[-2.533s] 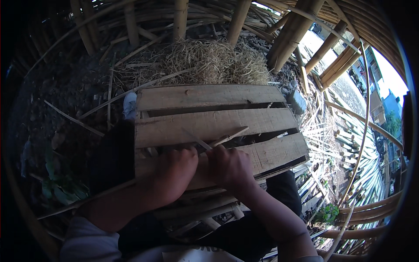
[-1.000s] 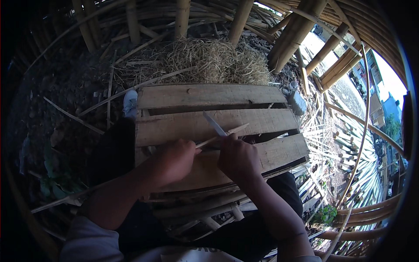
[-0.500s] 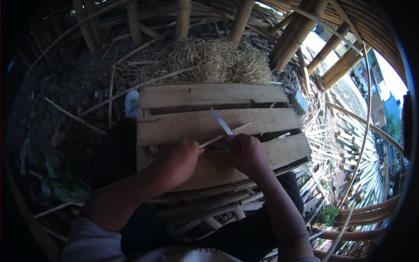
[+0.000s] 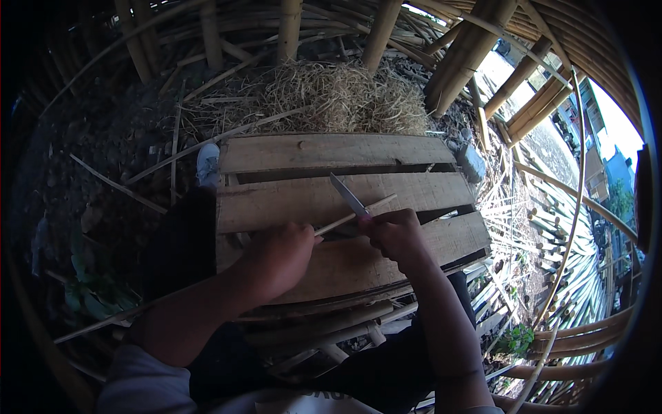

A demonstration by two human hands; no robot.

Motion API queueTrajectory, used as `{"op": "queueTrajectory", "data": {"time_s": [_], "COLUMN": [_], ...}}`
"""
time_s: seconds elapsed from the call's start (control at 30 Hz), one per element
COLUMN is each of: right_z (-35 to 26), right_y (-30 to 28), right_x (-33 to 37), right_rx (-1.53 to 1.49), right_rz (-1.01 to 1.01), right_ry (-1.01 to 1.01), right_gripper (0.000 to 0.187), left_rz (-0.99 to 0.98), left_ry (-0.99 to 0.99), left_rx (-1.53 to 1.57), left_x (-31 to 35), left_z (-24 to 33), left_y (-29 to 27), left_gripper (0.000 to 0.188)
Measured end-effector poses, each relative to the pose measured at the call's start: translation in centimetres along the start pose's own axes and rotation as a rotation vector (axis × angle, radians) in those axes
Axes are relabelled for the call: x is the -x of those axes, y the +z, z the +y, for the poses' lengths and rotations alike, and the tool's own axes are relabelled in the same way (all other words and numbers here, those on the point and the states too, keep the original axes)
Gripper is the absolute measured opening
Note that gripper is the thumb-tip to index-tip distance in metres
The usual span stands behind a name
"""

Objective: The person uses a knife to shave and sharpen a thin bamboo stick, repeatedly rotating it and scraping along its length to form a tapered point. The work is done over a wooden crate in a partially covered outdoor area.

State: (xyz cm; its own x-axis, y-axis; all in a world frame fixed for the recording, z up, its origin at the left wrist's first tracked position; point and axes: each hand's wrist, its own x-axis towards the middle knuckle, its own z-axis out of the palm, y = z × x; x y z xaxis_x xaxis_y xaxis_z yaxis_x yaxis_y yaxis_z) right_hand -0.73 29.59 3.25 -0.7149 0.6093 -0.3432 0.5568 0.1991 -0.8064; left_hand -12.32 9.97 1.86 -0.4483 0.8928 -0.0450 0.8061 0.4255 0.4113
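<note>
My left hand (image 4: 281, 259) is closed round a thin bamboo strip (image 4: 336, 225), whose short end sticks out to the right past my fingers. A long, thin length trailing at the lower left beside my forearm looks like the same strip. My right hand (image 4: 396, 237) grips a knife (image 4: 350, 196) by its handle, the blade pointing up and to the left. The base of the blade crosses the strip near its free end; whether it touches cannot be seen. Both hands are above a slatted wooden table (image 4: 303, 200). My fingers hide the knife handle.
A heap of pale shavings (image 4: 345, 96) lies beyond the table. Thick bamboo posts (image 4: 289, 31) stand behind it. To the right many cut bamboo poles (image 4: 565, 276) lie on the ground. Loose strips (image 4: 117, 181) are scattered over the dark soil at the left.
My right hand has shifted slightly right and turned, so the knife blade shows a darker, broader face. My left hand and the strip stay nearly in place.
</note>
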Motion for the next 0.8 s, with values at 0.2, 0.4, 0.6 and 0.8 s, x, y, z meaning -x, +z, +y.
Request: {"op": "queueTrajectory", "data": {"time_s": [0.2,0.4,0.6,0.8], "right_z": [0.36,0.15,0.38,0.44], "right_y": [0.33,0.56,0.71,0.86], "right_x": [-0.1,0.37,0.33,0.67], "right_rx": [0.186,0.271,0.329,0.315], "right_rz": [0.092,0.161,0.196,0.231], "right_ry": [-0.051,-0.125,-0.152,-0.208], "right_gripper": [0.036,0.037,0.034,0.03], "left_rz": [0.011,0.001,-0.044,0.004], "left_ry": [0.011,0.013,-0.012,0.019], "left_rx": [0.025,0.032,0.084,0.055], "left_x": [0.04,0.02,-0.01,0.08], "left_z": [-0.15,-0.2,-0.04,0.02], "left_y": [0.04,0.09,-0.33,-0.34], "left_gripper": [0.036,0.037,0.034,0.034]}}
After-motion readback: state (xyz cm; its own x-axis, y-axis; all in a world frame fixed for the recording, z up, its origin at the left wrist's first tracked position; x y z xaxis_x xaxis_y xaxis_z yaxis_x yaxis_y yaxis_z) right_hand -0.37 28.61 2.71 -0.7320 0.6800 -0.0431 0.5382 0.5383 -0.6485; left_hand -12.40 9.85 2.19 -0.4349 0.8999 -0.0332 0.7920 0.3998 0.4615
